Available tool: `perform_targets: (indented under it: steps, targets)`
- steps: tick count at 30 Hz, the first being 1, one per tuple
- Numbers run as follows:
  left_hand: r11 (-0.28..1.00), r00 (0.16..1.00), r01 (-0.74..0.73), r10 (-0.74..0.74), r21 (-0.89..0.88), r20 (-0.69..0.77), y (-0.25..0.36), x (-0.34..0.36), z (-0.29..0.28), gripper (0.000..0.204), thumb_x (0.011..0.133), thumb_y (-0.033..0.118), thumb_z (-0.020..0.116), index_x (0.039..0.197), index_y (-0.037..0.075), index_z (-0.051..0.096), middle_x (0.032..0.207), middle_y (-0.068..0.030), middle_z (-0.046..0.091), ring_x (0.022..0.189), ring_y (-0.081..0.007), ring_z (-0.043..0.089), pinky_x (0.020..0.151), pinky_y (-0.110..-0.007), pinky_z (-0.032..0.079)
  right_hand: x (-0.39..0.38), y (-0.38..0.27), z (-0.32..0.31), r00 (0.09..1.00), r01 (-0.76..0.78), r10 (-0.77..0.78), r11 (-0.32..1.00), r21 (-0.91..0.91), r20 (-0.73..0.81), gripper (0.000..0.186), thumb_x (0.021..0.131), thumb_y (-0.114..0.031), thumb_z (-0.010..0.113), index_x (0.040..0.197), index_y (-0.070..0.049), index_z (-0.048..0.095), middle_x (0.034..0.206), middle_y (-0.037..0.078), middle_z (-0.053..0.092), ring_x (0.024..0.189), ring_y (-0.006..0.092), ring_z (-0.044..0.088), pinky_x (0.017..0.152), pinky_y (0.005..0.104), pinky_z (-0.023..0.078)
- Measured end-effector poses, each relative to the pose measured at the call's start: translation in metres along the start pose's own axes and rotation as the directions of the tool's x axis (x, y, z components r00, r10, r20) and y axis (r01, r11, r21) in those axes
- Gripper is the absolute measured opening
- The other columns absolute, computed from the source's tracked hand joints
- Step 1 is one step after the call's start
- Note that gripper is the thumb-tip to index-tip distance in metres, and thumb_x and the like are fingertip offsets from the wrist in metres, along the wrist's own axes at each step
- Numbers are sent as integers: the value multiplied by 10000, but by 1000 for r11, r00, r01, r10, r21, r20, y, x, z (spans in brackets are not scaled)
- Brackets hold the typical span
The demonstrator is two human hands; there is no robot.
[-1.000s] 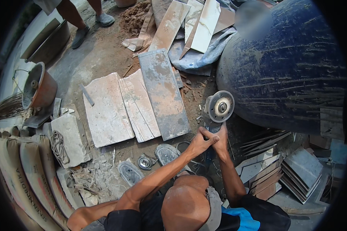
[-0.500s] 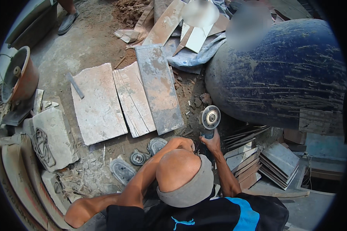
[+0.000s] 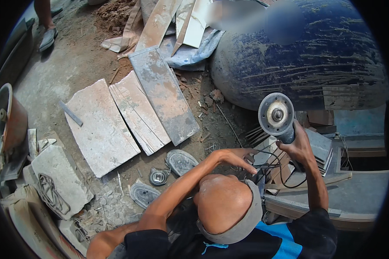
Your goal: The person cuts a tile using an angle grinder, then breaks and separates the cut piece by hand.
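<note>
Neither of my hands shows. Below me crouches a co-worker (image 3: 222,203) in a grey cap and black-and-blue shirt. Their right hand (image 3: 302,151) grips a grinder (image 3: 276,113) with a round metal disc facing up. Their left hand (image 3: 246,162) is beside the looping black cord (image 3: 281,172), fingers partly bent; whether it holds the cord I cannot tell. Left of the grinder lie two broken pale slabs (image 3: 100,129) and a grey rectangular slab (image 3: 164,99). A small metal round part (image 3: 159,176) sits between two grey oval objects (image 3: 181,162).
A large blue drum (image 3: 341,56) fills the upper right, tile offcuts (image 3: 196,23) lie at the top, and more stacked pieces (image 3: 320,151) sit at the right. An orange bucket (image 3: 15,125), sacks (image 3: 26,216) and another person's legs (image 3: 47,34) are at the left.
The co-worker's grinder has moved to the right. Their left hand has left it and is now beside the cord. The whole view has also shifted.
</note>
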State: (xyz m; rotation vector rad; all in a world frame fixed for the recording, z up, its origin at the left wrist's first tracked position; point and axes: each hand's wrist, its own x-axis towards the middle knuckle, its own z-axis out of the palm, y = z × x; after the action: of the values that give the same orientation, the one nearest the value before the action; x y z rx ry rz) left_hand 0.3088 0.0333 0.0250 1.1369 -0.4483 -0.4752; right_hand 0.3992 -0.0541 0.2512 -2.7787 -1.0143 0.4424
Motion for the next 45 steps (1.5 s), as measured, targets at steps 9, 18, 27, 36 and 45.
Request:
perform_targets:
  steps: [9,18,27,36,45]
  targets:
    - [923,568,-374,304,88,-765,19,10,-16,1248,603,561,826,1396,-88,114,1387,-246,324,1296,-343,368,1063,-407,331,89,-31,107,992,45,22,857,513,-125,506,660,-150,795,1068,35,561,953,82,639,838,132,593,758,274,476]
    - [767,418,-632,217,-110,-882,18,-6,-34,655,770,323,738,1214,-37,417,1038,-110,554,948,-198,601,804,-338,542,128,2,147,933,-268,-234,58,962,274,627,951,-531,388,1179,40,510,1023,126,611,876,144,591,683,261,511]
    - [713,651,-561,65,-421,-756,16,-20,-25,501,789,330,689,1099,-22,511,921,-121,595,839,-210,647,698,-373,594,134,12,178,848,-477,-301,-80,875,435,709,944,-604,295,1157,28,537,958,153,642,733,196,669,598,286,570]
    - [709,713,-528,70,-468,-698,11,-15,-22,545,793,328,689,1139,-22,455,958,-125,599,841,-202,652,672,-363,594,116,21,169,900,-412,-168,-24,911,402,681,965,-590,242,1084,3,554,826,122,632,692,197,645,628,321,554]
    - [784,701,-463,38,-414,-712,6,-12,-21,537,803,354,689,1115,-29,481,953,-130,608,827,-203,652,662,-351,585,125,25,181,916,-376,-78,174,910,393,725,945,-630,238,1011,1,590,770,112,635,640,185,642,585,306,550]
